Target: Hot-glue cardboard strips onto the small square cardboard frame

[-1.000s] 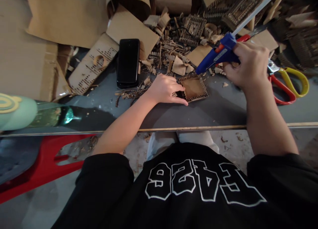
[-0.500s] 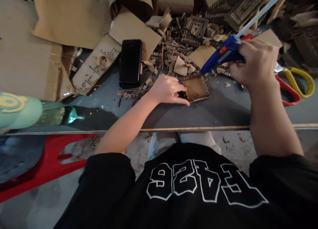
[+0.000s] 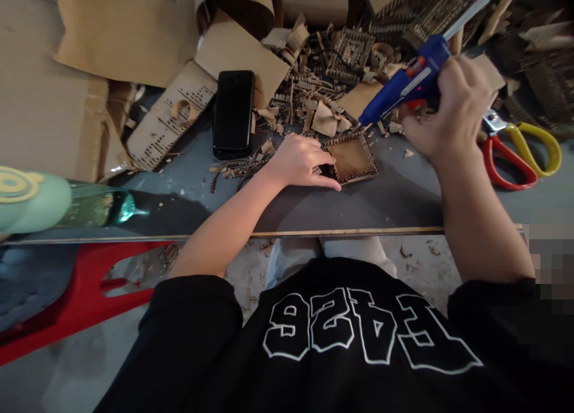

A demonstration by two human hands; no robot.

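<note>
Gripping a blue hot glue gun [image 3: 403, 90], the right hand [image 3: 452, 111] is curling its fingers tight around the handle in the upper right of the frame, with the nozzle slanting down and left and hovering just above the far edge of a small square cardboard tray [image 3: 352, 158]. A clear glue stick [image 3: 473, 9] is sticking out of the back of the gun toward the top right corner. The left hand [image 3: 299, 161] is lying on the grey counter [image 3: 403, 198] at the centre of the frame, its fingers drawn together and pressing against the tray's left edge, the thumb resting along the near corner. Red and yellow scissors [image 3: 522, 153] are lying at the right edge of the frame, just beyond the right wrist. A black phone [image 3: 233, 114] is lying face up left of centre, well apart from the tray. Cardboard scraps [image 3: 323, 117] are littering the counter behind the tray, and a green bottle [image 3: 96, 207] is lying at the left edge.
</note>
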